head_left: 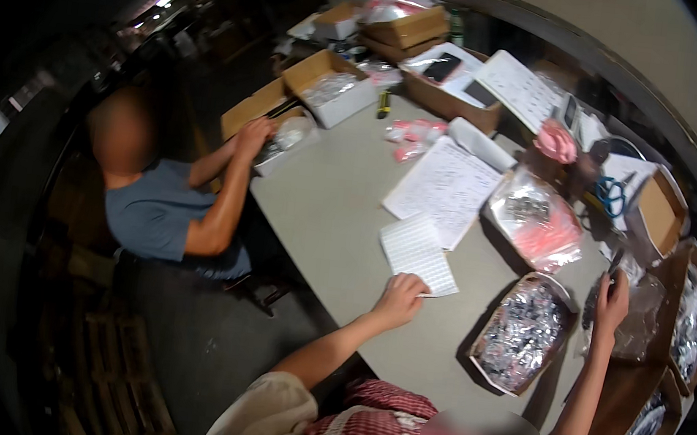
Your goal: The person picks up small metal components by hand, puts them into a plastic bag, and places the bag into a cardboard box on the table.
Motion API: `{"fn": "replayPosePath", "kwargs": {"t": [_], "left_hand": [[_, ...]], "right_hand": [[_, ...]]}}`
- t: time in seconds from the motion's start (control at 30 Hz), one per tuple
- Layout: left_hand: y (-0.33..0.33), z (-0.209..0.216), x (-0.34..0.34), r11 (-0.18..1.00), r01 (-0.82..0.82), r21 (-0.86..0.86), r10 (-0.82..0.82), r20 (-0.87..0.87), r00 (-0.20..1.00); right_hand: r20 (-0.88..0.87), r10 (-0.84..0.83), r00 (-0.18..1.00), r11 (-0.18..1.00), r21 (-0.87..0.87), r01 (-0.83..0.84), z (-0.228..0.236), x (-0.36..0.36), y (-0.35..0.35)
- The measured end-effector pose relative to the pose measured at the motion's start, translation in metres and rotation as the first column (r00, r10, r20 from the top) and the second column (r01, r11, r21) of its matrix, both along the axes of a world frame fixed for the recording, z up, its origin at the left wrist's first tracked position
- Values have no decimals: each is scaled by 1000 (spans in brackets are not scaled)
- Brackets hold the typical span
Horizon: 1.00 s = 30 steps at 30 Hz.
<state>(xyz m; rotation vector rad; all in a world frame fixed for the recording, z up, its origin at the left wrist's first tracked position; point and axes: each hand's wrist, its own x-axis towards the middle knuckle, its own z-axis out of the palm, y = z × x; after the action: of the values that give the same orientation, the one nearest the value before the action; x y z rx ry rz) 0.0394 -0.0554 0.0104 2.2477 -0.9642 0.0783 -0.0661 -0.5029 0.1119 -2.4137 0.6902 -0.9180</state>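
My left hand pinches the near corner of a white sheet with a small printed grid, which looks like a label sheet. The sheet partly overlaps a notepad of handwritten pages behind it. Out to the right, my right hand is closed around a small dark thing, too small to make out. It is beside a clear plastic bag. Between my hands stands an open cardboard tray heaped with small clear packets with dark contents.
Behind the tray stands a box of clear and pink bags. Blue-handled scissors and pink tape lie farther back. Boxes of packets line the right edge. At left, a seated person reaches into a small box.
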Motion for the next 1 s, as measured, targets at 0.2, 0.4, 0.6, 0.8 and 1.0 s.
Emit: {"fn": "replayPosePath", "kwargs": {"t": [0.2,0.4,0.6,0.8,1.0], "left_hand": [[-6,8,-1,995,-17,-101,22,52,998],[-5,4,4,991,28,-129,-30,-15,999],[1,2,7,978,59,-201,-73,-62,995],[3,-3,9,954,68,-292,-120,-161,980],[0,-1,5,950,98,-296,-148,-153,977]], "right_hand": [[-237,655,718,721,-87,-687,14,-14,162],[-428,476,768,818,-106,-566,0,-32,213],[-448,284,848,898,-186,-399,-25,-48,207],[-454,215,865,929,-177,-324,-33,-63,181],[-567,206,797,929,-142,-341,-28,-50,149]]}}
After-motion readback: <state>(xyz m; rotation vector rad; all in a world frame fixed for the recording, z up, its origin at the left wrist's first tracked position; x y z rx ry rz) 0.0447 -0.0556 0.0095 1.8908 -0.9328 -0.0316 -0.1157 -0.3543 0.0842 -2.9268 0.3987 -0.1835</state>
